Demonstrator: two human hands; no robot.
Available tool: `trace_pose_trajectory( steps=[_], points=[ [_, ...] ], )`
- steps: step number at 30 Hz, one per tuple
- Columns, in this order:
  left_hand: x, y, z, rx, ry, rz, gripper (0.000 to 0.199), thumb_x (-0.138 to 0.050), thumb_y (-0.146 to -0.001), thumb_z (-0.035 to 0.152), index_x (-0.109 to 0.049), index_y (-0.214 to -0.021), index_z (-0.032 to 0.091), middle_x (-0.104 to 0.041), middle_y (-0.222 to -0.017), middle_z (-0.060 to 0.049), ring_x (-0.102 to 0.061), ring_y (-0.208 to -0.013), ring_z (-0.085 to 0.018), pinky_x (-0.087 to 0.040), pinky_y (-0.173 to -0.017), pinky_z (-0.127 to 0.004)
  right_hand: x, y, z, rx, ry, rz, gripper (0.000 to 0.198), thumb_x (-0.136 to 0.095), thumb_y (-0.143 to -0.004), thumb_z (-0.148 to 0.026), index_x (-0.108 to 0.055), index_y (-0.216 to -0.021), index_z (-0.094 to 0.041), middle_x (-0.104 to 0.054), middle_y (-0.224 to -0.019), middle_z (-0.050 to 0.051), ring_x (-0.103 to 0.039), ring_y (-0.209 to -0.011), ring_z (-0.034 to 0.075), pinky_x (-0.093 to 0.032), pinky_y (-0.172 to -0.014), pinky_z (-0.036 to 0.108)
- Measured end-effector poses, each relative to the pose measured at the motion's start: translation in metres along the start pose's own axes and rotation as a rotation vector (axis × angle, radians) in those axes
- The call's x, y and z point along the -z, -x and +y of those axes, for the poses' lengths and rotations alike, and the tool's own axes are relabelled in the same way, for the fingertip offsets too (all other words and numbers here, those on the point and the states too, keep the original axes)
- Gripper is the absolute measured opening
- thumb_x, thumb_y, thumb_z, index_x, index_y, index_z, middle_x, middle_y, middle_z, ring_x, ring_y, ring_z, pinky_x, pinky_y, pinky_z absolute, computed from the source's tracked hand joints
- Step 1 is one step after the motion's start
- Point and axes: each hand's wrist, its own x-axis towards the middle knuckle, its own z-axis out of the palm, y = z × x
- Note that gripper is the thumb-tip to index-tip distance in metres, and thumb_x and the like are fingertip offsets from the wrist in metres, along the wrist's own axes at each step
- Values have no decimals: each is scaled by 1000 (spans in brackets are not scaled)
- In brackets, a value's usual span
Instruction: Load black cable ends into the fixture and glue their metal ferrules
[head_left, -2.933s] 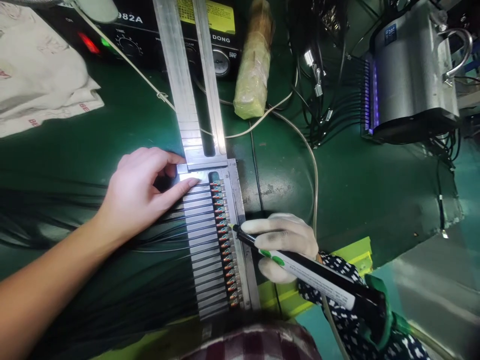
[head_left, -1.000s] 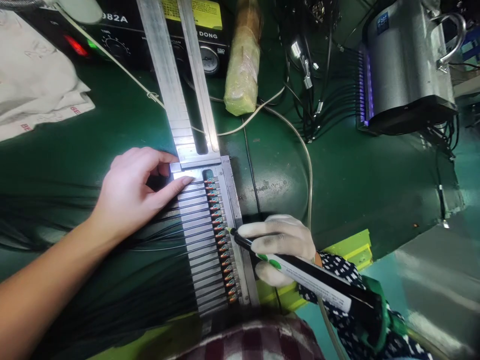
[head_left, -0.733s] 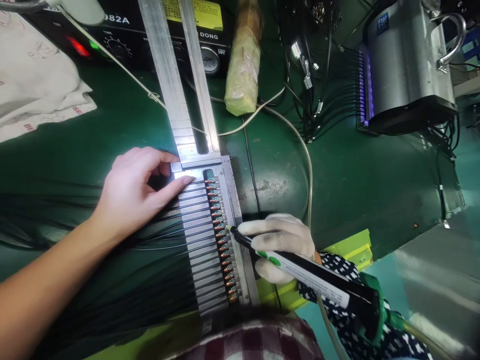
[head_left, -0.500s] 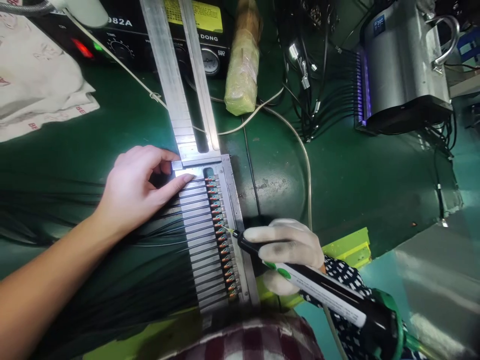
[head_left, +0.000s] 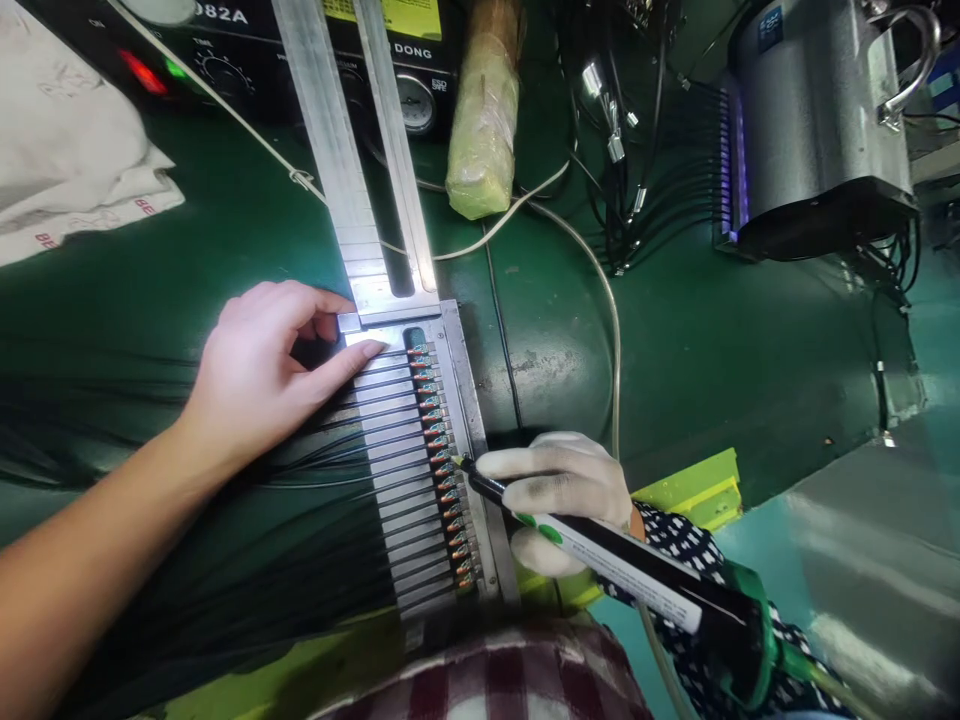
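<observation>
My left hand point(head_left: 262, 375), bare, grips the upper left corner of a metal fixture point(head_left: 394, 440), thumb on top and fingers by its edge. Several black cables point(head_left: 386, 378) lie side by side across the fixture, their stripped coloured wires meeting small connectors point(head_left: 448, 482) along the right side. In a white glove, my right hand point(head_left: 566, 485) is closed around a black dispensing syringe point(head_left: 637, 565) with a white label and a green cap. The thin tip of the syringe sits at the connectors near the row's middle; whether it touches one I cannot tell.
A slotted metal bar point(head_left: 330, 150) extends from the fixture's top toward a black dispenser controller point(head_left: 247, 75). Behind stands a plastic-wrapped block point(head_left: 484, 150). A metal lamp unit point(head_left: 817, 140) glows purple at right, beside bundled cables point(head_left: 615, 150). A white cloth point(head_left: 75, 140) lies left.
The syringe and my right hand have shifted slightly left, with the tip a little lower along the connector row. My left hand keeps its hold. The whole view has shifted slightly.
</observation>
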Motion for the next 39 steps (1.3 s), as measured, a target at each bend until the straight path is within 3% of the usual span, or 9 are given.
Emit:
trace_pose_trajectory(
  steps=[39],
  points=[
    [0,1,-1,15,4,3,33,-55,-87,55,-57,-91,23,-54,-75,1,-51,-71,-18,-38,-69,-31,2,2,0,-7,9,-24,9,-61,-82,-26,-60,-88,-20,-76,-98,8,-72,-71,15,-57,-62,26]
  ],
)
